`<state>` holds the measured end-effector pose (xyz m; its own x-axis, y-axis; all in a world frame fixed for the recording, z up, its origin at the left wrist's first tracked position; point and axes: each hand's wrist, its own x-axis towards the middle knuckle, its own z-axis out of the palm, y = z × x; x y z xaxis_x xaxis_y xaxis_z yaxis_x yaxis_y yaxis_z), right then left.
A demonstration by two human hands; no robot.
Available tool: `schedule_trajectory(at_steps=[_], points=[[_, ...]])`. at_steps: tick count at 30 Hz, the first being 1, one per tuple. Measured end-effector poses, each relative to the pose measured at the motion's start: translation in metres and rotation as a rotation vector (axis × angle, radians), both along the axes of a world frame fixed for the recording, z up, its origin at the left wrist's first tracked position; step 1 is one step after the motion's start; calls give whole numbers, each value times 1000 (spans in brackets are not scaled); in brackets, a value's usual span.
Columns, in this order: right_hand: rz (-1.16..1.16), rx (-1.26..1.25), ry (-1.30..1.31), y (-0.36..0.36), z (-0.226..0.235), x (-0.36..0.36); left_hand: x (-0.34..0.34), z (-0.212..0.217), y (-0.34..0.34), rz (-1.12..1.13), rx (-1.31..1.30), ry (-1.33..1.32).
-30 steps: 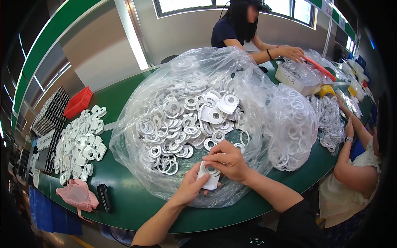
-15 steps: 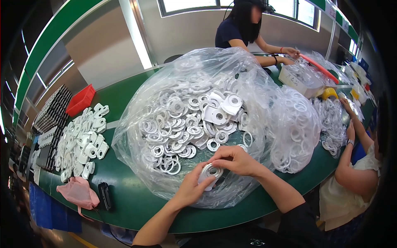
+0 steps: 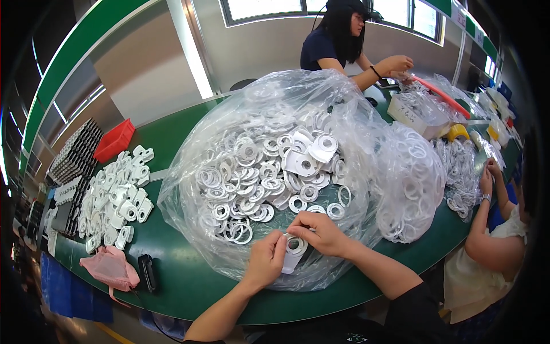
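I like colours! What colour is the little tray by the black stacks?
Red: the tray, clearest in the head view.

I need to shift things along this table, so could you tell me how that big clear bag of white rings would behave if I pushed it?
The clear bag looks thin and crinkled, so it would probably sag rather than slide whole. The loose white rings inside would likely shift and spill toward its open side. It seems fairly heavy.

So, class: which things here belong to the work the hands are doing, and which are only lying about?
In use:
left hand
right hand
white plastic part held between both
clear bag of white rings

Lying about:
pink cloth
black device
red bin
black trays
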<state>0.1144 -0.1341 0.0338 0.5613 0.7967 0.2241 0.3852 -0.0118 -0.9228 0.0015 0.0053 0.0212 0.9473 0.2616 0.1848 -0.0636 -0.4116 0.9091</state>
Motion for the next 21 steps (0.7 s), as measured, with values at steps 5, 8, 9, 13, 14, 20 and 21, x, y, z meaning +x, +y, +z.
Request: schedule_trajectory(at_steps=[5,8,9,13,14,20,21], points=[[-25,-2,-326,-3,2,-2,1,4,1,-49,92,-5],[-43,-57,-298,-2,2,-1,1,2,5,-76,60,11],[-44,-105,-200,-2,2,-2,1,0,5,-78,62,11],[-59,109,335,4,-10,-1,7,-16,-4,70,-482,-135],[-38,124,388,5,-16,0,4,-16,2,7,-562,-69],[-67,144,283,6,-16,-1,1,-9,-1,-111,-601,-46],[-57,123,178,5,-14,-1,0,-11,3,-123,-688,-27]])
